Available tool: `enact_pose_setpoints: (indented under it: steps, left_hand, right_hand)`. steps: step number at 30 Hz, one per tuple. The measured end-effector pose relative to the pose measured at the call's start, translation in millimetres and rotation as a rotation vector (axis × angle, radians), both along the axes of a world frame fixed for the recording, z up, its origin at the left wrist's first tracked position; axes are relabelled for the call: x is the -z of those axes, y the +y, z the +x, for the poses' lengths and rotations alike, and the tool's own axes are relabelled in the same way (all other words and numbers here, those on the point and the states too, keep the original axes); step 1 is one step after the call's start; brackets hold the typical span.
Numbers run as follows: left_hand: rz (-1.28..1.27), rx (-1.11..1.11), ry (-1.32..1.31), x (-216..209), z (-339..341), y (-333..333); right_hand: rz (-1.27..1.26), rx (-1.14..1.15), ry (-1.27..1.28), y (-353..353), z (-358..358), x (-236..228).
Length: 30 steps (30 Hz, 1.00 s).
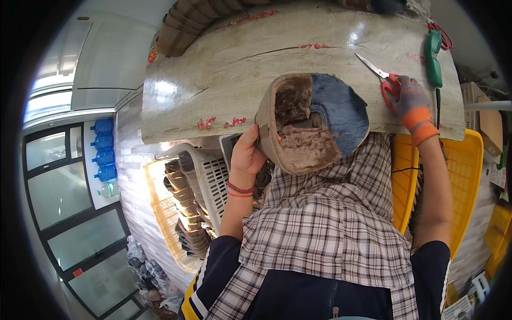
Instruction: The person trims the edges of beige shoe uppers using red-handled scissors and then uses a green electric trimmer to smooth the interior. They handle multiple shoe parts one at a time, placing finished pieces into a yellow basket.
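My bare left hand (248, 152) grips the left rim of a fur-lined winter cap (312, 152). The cap's opening faces up, showing brown fur on one side and a dark blue fuzzy lining on the other. It is held at the table's front edge, over my lap. In a grey and orange glove, my right hand (414, 104) is closed at the red handles of a pair of scissors (391, 85). Their blades are slightly parted and point to the far left over the tabletop. The gloved fingertips are partly hidden behind the handles.
Nested brown caps (184, 26) line the far left of the wooden table (213, 80). At the right edge lie a green tool (433, 58) and more red-handled scissors (448, 40). Below stand a white basket (210, 176) on the left and yellow crates (465, 181) on the right.
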<state>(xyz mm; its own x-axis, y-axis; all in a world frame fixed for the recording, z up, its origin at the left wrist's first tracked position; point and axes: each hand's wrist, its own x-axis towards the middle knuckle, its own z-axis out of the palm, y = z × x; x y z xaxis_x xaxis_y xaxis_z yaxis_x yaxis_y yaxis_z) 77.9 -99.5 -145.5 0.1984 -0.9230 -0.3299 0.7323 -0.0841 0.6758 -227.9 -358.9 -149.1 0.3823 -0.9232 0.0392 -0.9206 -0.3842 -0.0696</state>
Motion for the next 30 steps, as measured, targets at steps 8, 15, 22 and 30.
enact_pose_setpoints:
  steps: [8,15,22,30]
  left_hand:
    - [0.065,-0.107,-0.102,-2.0,-3.9,0.0]
    - [0.051,-0.093,-0.098,-10.8,-6.1,-4.7]
    - [0.037,-0.113,-0.030,-7.8,-5.6,-8.4]
    - [0.063,-0.105,-0.083,-3.7,-6.1,-4.8]
  right_hand:
    - [0.201,-0.265,-0.401,75.2,33.8,-94.4]
    - [0.267,-0.735,0.033,97.9,81.0,-112.0]
    - [0.401,-0.928,0.332,93.7,110.7,-115.9]
    - [0.444,-1.012,0.279,92.5,115.7,-126.8]
